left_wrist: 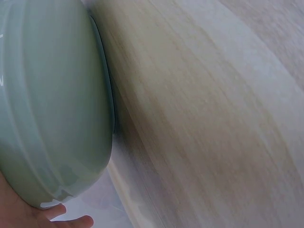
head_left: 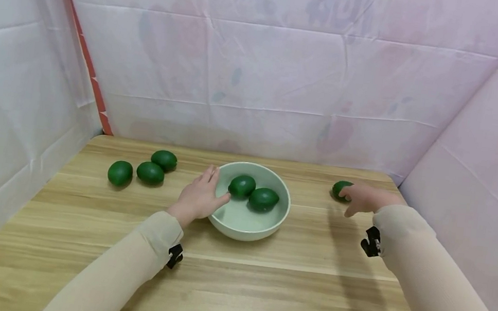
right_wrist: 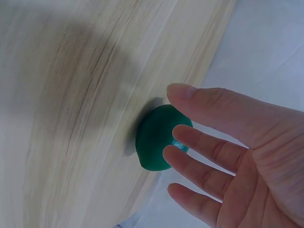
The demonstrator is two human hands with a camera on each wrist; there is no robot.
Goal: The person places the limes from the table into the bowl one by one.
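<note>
Left hand [head_left: 199, 197] flat against glossy round bowl [head_left: 240, 224], fingers straight. Right hand [head_left: 362, 198] spread over smooth oval green fruit [right_wrist: 156, 140], not gripping.

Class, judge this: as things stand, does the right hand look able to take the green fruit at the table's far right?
Probably yes: the right hand hangs open just beside the green fruit, nothing between them.

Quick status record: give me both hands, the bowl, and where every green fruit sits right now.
left hand: open, fingers resting against the pale green bowl rim
right hand: open, reaching over the lone green fruit near the table's right edge; grip not yet closed
in bowl: two green fruits
left of bowl: three green fruits
surface: wooden table
</note>
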